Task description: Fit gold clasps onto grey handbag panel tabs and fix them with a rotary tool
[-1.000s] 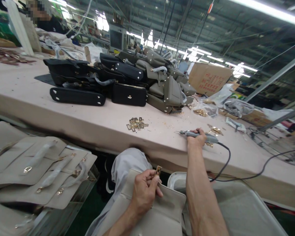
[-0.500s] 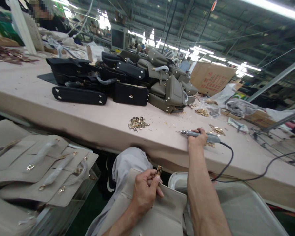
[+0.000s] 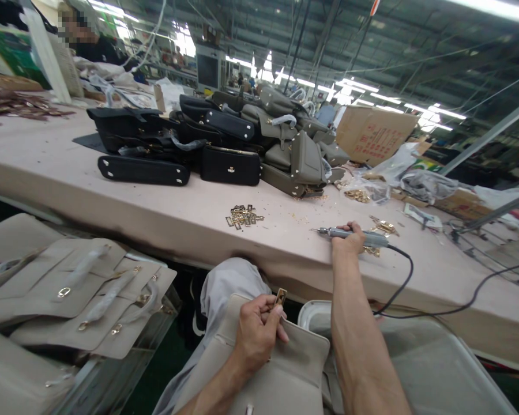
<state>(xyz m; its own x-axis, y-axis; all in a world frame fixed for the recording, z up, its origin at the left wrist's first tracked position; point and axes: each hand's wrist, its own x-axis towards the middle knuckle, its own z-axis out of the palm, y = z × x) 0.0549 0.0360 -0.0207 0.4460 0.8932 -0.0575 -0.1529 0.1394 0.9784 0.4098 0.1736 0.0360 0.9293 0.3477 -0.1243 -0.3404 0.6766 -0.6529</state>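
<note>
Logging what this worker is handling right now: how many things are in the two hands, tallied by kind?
Small gold metal buckle plate, pinched in the left hand over the beige leather bag: 1
Grey corded electric screwdriver, gripped by the right hand on the table: 1
Total: 2

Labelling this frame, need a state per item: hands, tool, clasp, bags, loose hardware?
left hand: shut on gold clasp, above beige bag on lap
right hand: shut on electric screwdriver, lying on table
gold fittings: loose pile
black bags: stacked
</note>
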